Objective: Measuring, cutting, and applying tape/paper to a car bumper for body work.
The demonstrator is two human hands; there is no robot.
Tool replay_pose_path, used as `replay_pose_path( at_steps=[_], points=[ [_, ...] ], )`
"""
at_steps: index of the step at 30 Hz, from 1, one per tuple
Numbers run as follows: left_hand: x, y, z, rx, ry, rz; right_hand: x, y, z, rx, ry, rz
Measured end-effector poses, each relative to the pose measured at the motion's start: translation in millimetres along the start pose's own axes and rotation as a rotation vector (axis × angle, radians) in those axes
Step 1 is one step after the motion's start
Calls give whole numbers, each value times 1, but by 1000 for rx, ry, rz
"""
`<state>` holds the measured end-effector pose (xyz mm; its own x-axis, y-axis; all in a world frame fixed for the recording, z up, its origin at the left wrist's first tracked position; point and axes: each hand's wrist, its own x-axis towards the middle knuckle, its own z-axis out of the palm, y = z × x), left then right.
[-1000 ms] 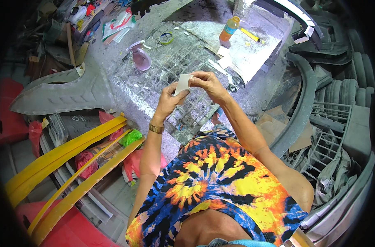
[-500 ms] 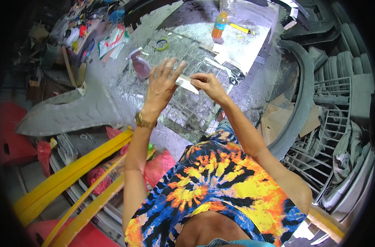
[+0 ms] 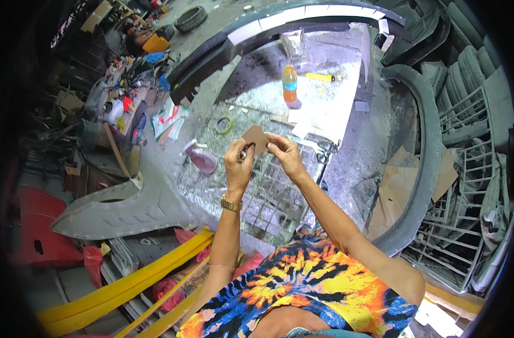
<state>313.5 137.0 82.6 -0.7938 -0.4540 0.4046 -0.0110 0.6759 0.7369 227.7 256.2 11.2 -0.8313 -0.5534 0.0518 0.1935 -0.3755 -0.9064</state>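
Between my two hands is a small brown square piece (image 3: 253,137), like paper or card. My left hand (image 3: 239,159), with a gold watch at the wrist, grips its lower left; my right hand (image 3: 284,155) pinches its right edge. Behind them, on the grimy grid-marked work surface, are a purple spray bottle (image 3: 202,161), a tape roll (image 3: 230,124), white-handled scissors (image 3: 323,147) and white scraps (image 3: 300,127). An orange drink bottle (image 3: 289,93) stands farther back beside a yellow cutter (image 3: 319,76).
Grey curved moulded parts (image 3: 110,214) lie left and right (image 3: 423,124); a long dark part (image 3: 193,70) arches behind. Yellow strips (image 3: 127,276) cross the lower left. A metal rack (image 3: 460,225), cardboard (image 3: 398,186), a tyre (image 3: 190,19) and piled clutter (image 3: 122,101) surround the area.
The piece showed a white face earlier and now shows brown. My left fingers, spread half a second ago, have closed on it. The view has lifted, showing more background.
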Motion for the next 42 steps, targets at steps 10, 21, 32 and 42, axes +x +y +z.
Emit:
replay_pose_path(
  at_steps=[10, 21, 32, 42],
  points=[
    [101, 17, -11, 920, -319, 753, 65, -50, -42, 110, 50, 89],
    [166, 2, 21, 1017, -358, 828, 134, -46, -10, -706, -42, -341],
    [166, -63, 37, -64, 281, -171, 180, -3, 11, -575, 158, -420],
    [192, -113, 37, -324, 195, -153, 147, 15, -11, -595, 61, -329]
  ],
)
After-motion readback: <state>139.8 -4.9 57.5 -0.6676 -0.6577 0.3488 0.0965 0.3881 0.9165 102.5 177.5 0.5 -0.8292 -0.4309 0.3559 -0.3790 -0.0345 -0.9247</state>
